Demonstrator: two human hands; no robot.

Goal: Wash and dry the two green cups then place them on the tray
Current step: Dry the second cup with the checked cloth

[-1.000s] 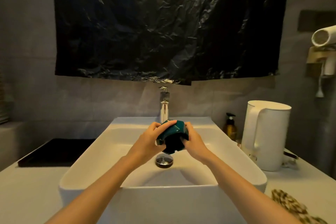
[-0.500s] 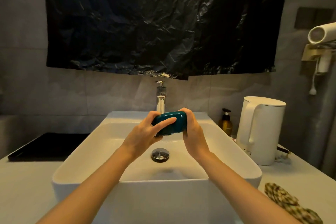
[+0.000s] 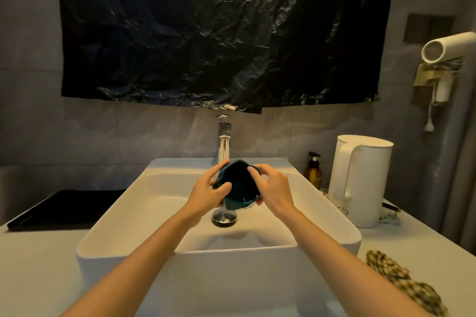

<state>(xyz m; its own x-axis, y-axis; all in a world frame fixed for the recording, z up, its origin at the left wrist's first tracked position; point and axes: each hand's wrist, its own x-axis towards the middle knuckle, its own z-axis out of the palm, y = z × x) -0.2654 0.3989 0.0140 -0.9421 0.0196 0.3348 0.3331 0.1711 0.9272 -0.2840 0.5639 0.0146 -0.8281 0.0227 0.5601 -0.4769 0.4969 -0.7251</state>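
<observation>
Green cup (image 3: pixel 239 188), glossy, faceted, betw. left hand (image 3: pixel 206 194) + right hand (image 3: pixel 275 188)

Both bare arms reach forward from the bottom of the view and come close together. The left hand (image 3: pixel 206 194) holds the green cup (image 3: pixel 238 185) from the left, with the thumb in front and the fingers curled round the back. The right hand (image 3: pixel 273 190) holds it from the right, with one fingertip on the rim and the thumb lower down.

Kettle (image 3: pixel 365 183); pump bottle (image 3: pixel 314 175); hairdryer (image 3: pixel 448 46)
</observation>
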